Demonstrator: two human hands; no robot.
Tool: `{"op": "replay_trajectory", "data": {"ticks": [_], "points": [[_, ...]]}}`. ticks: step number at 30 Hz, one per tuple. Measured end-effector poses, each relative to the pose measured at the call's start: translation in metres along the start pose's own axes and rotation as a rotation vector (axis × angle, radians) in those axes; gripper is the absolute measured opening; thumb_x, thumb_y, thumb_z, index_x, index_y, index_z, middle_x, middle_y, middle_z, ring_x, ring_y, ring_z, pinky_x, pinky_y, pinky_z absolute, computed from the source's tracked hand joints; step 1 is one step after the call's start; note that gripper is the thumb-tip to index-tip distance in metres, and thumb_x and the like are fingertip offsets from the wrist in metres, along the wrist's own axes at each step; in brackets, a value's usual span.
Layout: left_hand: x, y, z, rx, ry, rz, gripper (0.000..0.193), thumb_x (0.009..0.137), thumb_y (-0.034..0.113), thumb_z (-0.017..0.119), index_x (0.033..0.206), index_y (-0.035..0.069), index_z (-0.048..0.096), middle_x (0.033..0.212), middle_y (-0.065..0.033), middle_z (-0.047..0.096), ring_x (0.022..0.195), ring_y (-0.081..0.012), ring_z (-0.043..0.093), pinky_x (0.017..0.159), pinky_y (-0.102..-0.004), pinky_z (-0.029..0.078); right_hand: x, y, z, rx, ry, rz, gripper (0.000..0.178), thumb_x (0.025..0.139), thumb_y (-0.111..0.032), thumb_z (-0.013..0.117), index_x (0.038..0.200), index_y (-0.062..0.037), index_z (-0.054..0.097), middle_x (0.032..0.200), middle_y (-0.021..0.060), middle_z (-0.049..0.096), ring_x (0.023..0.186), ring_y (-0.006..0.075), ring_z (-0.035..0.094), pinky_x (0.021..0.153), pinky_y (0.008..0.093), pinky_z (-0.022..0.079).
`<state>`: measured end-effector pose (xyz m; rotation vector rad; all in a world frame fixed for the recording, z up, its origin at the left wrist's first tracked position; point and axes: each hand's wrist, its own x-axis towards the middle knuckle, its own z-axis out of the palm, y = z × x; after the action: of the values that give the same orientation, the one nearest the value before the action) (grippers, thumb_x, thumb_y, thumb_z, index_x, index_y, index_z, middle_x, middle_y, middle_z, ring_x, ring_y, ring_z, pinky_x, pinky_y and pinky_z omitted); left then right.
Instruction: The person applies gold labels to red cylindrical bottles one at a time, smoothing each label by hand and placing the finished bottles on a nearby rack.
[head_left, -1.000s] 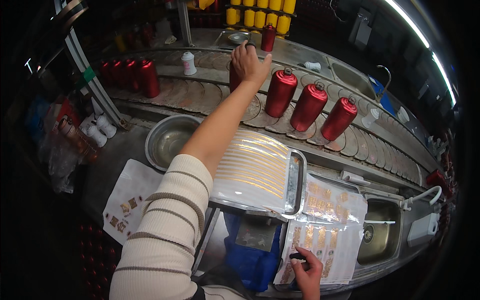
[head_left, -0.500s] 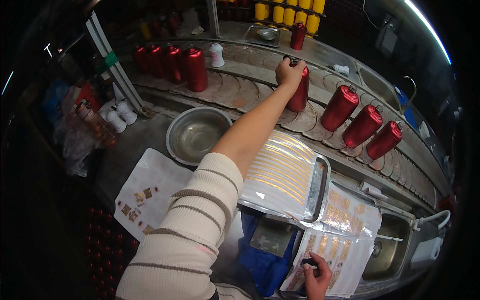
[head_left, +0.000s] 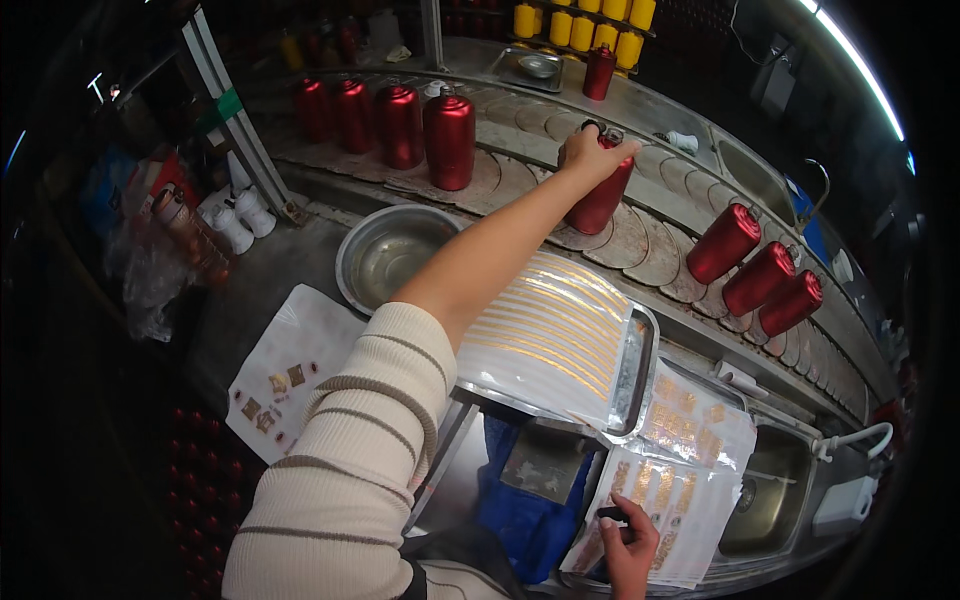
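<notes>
Lit by a long white tube lamp (head_left: 862,62), glinting off gold-printed white sheets (head_left: 703,515), dark and bent toward edges.

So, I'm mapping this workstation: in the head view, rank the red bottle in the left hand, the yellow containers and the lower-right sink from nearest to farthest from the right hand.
From the right hand:
1. Sink: just to its right.
2. Red bottle: ahead, under the left hand.
3. Yellow containers: farthest, at the back.

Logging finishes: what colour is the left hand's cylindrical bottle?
Shiny red cylindrical bottle, best seen in head view.
</notes>
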<state>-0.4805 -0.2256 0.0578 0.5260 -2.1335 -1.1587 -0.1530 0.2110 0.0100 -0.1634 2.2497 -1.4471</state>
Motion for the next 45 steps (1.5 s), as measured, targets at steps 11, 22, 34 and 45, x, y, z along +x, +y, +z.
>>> {"op": "replay_trajectory", "data": {"ticks": [11, 22, 34, 45], "points": [[0.028, -0.077, -0.100, 0.166, 0.467, 0.190, 0.046, 0.080, 0.041, 0.074, 0.090, -0.003, 0.064, 0.097, -0.0256, 0.065, 0.092, -0.0428, 0.064, 0.079, -0.0478, 0.051, -0.008, -0.006, 0.002, 0.056, 0.023, 0.015, 0.040, 0.094, -0.005, 0.067, 0.133, -0.0027, 0.062, 0.102, 0.0070, 0.070, 0.063, 0.0046, 0.056, 0.053, 0.0205, 0.043], [0.009, -0.048, -0.020, 0.174, 0.662, 0.278, 0.037, 0.079, 0.037, 0.073, 0.080, 0.001, 0.064, 0.090, -0.0211, 0.066, 0.087, -0.0417, 0.063, 0.076, -0.0507, 0.051, -0.010, -0.001, 0.002, 0.019, 0.081, -0.040, 0.039, 0.087, 0.001, 0.068, 0.125, 0.0026, 0.064, 0.097, 0.0055, 0.068, 0.077, 0.0066, 0.062, 0.067, 0.0196, 0.050], [-0.020, 0.009, -0.017, -0.098, 0.503, 0.686, 0.043, 0.082, 0.024, 0.073, 0.112, -0.004, 0.061, 0.121, -0.0225, 0.059, 0.114, -0.0406, 0.054, 0.099, -0.0474, 0.044, -0.015, -0.009, -0.003, 0.028, 0.022, 0.037, 0.038, 0.092, -0.002, 0.067, 0.129, -0.0009, 0.063, 0.099, 0.0064, 0.069, 0.068, 0.0060, 0.060, 0.057, 0.0200, 0.046], [0.047, -0.071, -0.076, 0.080, 0.430, 0.018, 0.052, 0.073, 0.050, 0.074, 0.092, 0.002, 0.068, 0.097, -0.0250, 0.067, 0.091, -0.0429, 0.066, 0.081, -0.0504, 0.052, -0.012, -0.012, 0.000, -0.002, 0.024, 0.040, 0.039, 0.094, -0.004, 0.067, 0.133, -0.0023, 0.062, 0.100, 0.0072, 0.070, 0.067, 0.0071, 0.059, 0.058, 0.0223, 0.047]]}}
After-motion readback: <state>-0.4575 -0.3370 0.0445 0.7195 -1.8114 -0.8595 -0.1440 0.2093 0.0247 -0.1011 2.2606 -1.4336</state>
